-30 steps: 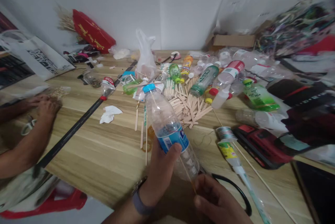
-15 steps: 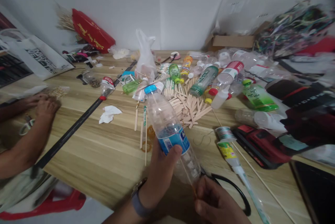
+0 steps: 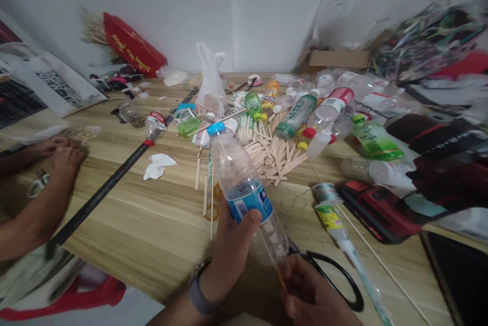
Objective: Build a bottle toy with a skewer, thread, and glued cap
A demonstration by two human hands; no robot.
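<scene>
My left hand [image 3: 236,239] is wrapped round a clear plastic bottle [image 3: 232,163] with a blue cap and blue label. The bottle leans over the table, cap end away from me. By the bottle's base, my right hand [image 3: 310,285] is closed in a pinch on a thin wooden stick [image 3: 270,248]. This stick runs along the bottle's lower part, and its near end looks orange. Whether it lies inside or outside the bottle I cannot tell. Black-handled scissors [image 3: 337,275] lie beside my right hand, their blades partly hidden.
Loose craft sticks [image 3: 274,155] are heaped beyond the bottle, with several empty bottles [image 3: 297,117] behind. A red and black power tool [image 3: 381,211] lies at right. At left are a co-worker's hands [image 3: 63,150], a black strip [image 3: 110,188] and crumpled tissue [image 3: 159,165].
The bottle has shifted very slightly left and toward me in my left hand. My right hand keeps its pinch on the stick and has barely moved. The view has shifted slightly.
</scene>
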